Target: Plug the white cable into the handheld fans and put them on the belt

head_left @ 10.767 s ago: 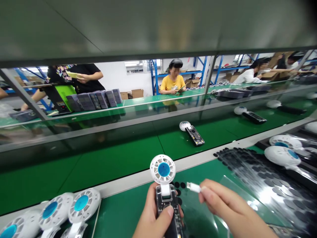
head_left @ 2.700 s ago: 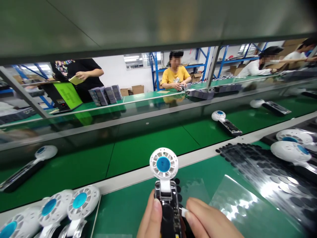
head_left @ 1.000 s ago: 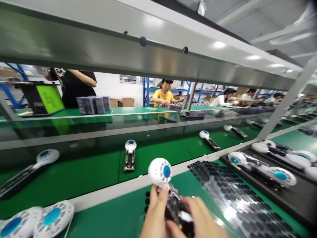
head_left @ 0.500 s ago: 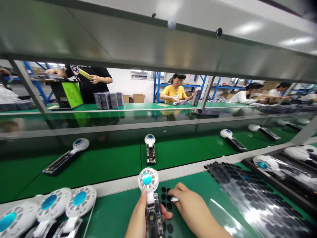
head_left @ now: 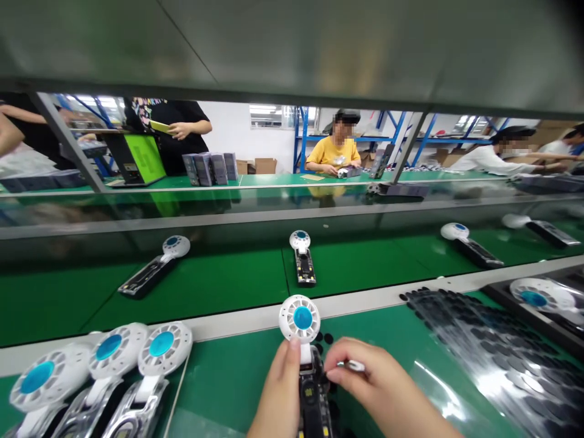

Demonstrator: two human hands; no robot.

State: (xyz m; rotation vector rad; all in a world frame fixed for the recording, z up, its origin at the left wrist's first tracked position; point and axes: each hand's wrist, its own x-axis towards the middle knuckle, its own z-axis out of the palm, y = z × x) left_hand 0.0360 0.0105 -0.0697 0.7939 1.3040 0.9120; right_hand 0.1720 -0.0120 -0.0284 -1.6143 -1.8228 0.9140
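Observation:
A handheld fan with a round, slotted white head, a blue centre and a dark see-through body (head_left: 312, 389) stands in front of me, its head pointing away. My left hand (head_left: 280, 389) is wrapped round the left side of the body, thumb by the white neck. My right hand (head_left: 371, 374) pinches a small white tool (head_left: 353, 365) with a thin metal-looking end. Its fingertips are close against the right edge of the fan's body; whether they touch cannot be made out. Small black round pads (head_left: 328, 338) lie on the green bench behind the fingers.
Similar fans (head_left: 162, 347) stand in a row at the left. A clear sheet of black discs (head_left: 493, 340) covers the right side, beside a dark tray (head_left: 502, 293) holding more fans. Several fans lie on the green conveyor (head_left: 241, 267) ahead. A metal shelf (head_left: 292, 48) hangs overhead; co-workers sit and stand opposite.
My right hand has come from beside the fan to its body's edge, with the white tool still pinched. The whole view has shifted, so the scene appears further right and slightly higher.

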